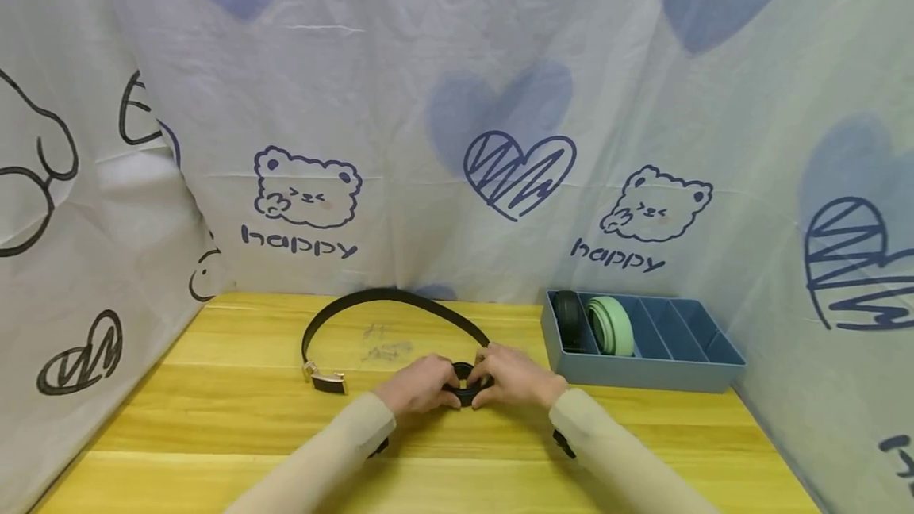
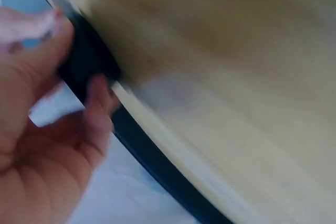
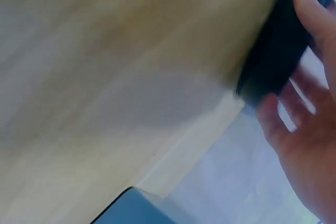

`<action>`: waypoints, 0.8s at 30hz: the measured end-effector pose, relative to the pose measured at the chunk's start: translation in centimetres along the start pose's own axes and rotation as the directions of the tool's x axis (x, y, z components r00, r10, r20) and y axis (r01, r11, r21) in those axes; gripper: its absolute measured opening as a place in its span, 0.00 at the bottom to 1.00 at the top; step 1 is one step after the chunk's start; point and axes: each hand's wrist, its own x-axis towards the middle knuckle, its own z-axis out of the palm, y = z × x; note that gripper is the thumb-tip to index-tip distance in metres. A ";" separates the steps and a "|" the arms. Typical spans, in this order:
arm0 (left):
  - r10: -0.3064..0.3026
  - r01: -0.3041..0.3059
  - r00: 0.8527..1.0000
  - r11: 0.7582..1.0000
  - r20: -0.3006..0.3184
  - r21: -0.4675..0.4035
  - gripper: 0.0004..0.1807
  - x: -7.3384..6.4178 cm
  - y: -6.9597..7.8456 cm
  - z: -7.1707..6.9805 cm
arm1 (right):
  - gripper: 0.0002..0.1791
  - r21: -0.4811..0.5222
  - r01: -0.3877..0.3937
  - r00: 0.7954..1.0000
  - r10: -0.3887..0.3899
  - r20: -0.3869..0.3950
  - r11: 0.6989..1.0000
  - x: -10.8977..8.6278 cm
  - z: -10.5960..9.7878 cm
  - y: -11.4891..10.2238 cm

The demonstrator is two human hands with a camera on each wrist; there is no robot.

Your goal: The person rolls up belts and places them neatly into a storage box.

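A black belt (image 1: 389, 294) lies on the table, one end wound into a coil (image 1: 466, 397) and the rest curving away in an arc to the left. At its far end is a metal buckle (image 1: 310, 370). From the left side, my left hand (image 1: 421, 385) grips the coil between thumb and fingers. Opposite it, my right hand (image 1: 516, 375) holds the coil's other side. The left wrist view shows the strap (image 2: 152, 158) running off from the coil under my fingers. Blurred in the right wrist view, the coil (image 3: 275, 43) stands on edge between my thumb and fingers.
A blue divided box (image 1: 646, 371) sits at the back right of the wooden table (image 1: 178, 419). It holds a rolled black belt (image 1: 567, 320) and a rolled light green belt (image 1: 612, 327) in separate compartments. Printed cloth (image 1: 414, 205) hangs behind and at both sides.
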 end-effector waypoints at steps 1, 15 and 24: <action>0.024 -0.024 0.999 1.000 0.021 -0.010 0.07 0.1 -0.3 0.0 | 0.18 0.019 -0.004 1.000 0.004 0.021 1.000 0.0 -0.1 0.1; -0.120 0.126 0.992 0.979 -0.046 0.158 0.14 0.1 1.1 0.4 | 0.18 -0.083 -0.043 0.995 0.035 -0.093 0.996 -0.1 0.0 -0.5; -0.060 0.073 0.994 0.987 -0.093 0.146 0.11 0.3 0.8 0.6 | 0.17 -0.041 -0.060 0.997 0.058 -0.058 0.997 -0.1 -0.4 -0.6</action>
